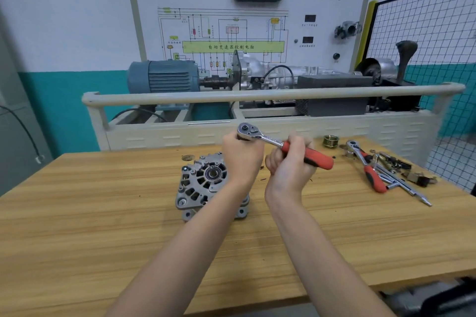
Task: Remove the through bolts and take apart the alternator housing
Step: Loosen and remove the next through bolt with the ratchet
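A silver alternator (199,183) lies on the wooden table (103,213), its bearing facing up. Above its right side I hold a ratchet wrench (260,136) with a red and black handle. My left hand (242,157) grips the part under the ratchet's chrome head; what sits below the head is hidden by the fingers. My right hand (291,162) is curled round the red handle. My left forearm covers the alternator's right edge.
At the table's right lie a second red-handled ratchet (365,167), a T-bar and extension (404,185), small metal parts (396,162) and a brass pulley (331,141). A washer (188,157) lies behind the alternator. A training bench with motor and gearbox (257,77) stands behind the table.
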`<state>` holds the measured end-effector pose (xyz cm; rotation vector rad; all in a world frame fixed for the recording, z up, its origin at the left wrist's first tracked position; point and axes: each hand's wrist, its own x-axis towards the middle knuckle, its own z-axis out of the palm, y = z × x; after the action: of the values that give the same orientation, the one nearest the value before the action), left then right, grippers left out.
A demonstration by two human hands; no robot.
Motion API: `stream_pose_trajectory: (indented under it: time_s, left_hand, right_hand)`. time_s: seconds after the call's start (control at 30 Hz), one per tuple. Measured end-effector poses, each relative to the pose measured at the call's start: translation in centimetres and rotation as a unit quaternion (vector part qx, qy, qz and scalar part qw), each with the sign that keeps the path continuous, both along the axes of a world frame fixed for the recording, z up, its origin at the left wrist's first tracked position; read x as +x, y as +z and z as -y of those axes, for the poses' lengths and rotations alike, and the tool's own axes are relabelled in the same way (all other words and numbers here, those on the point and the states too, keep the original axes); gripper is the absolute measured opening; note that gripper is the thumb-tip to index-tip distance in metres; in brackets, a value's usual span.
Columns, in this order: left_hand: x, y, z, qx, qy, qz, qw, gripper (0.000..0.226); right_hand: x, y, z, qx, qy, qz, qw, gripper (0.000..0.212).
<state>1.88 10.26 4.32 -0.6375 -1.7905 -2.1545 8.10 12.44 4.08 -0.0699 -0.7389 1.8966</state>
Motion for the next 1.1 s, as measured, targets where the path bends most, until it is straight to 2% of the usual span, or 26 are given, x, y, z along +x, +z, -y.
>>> stream_pose_trajectory:
  time_s: [0.07, 0.17, 0.3, 0.4, 0.47, 0.57, 0.63, 0.7, 0.8, 0.87, 0.97, 1.1]
  left_hand:
    - [-0.1, -0.2, 0.2, -0.006, -0.014, -0.008, 1.000, 0.041]
    - [-0.5, 0.3, 1.8, -0.082, -0.072, -0.043, 0.993, 0.027]
    - [-1.6, 1.5, 3.9, -0.220, -0.214, -0.105, 0.946, 0.031]
    - [-2.2, 2.3, 4.2, -0.247, -0.308, -0.121, 0.911, 0.030]
    - [-2.3, 2.2, 3.7, -0.227, -0.326, -0.096, 0.913, 0.035]
    - [-2.3, 1.6, 3.0, -0.172, -0.289, -0.055, 0.940, 0.042]
    - [-1.9, 1.3, 2.2, -0.123, -0.205, -0.040, 0.970, 0.041]
    - [-1.3, 1.0, 1.4, -0.054, -0.097, -0.016, 0.994, 0.042]
    - [-0.5, 0.4, 0.5, 0.000, -0.022, 0.001, 1.000, 0.045]
    - [-0.3, 0.3, 0.8, -0.035, -0.034, -0.022, 0.999, 0.040]
    - [-0.5, 0.9, 2.2, -0.153, -0.112, -0.071, 0.979, 0.023]
    - [-1.8, 2.1, 3.8, -0.250, -0.258, -0.104, 0.927, 0.029]
  right_hand:
    - [0.0, 0.2, -0.4, 0.001, 0.023, 0.013, 1.000, 0.034]
    - [-0.8, 1.9, -2.6, 0.019, 0.111, 0.070, 0.991, 0.042]
    - [-2.3, 4.9, -5.6, 0.118, 0.295, 0.150, 0.936, 0.055]
    - [-3.3, 5.9, -6.6, 0.146, 0.369, 0.175, 0.901, 0.058]
    - [-3.4, 6.1, -6.6, 0.130, 0.369, 0.176, 0.903, 0.058]
    - [-2.9, 5.2, -5.3, 0.066, 0.269, 0.153, 0.949, 0.050]
    - [-2.1, 3.6, -3.8, 0.022, 0.160, 0.114, 0.980, 0.040]
    - [-1.2, 1.8, -1.7, 0.012, 0.069, 0.065, 0.995, 0.034]
    - [-0.6, 0.2, 0.5, -0.002, 0.016, 0.008, 1.000, 0.032]
    - [-0.5, 0.4, 0.0, -0.015, 0.028, 0.004, 0.999, 0.032]
    - [-0.7, 1.8, -2.7, -0.016, 0.107, 0.053, 0.993, 0.040]
    - [-1.8, 4.7, -6.3, 0.099, 0.287, 0.163, 0.939, 0.055]
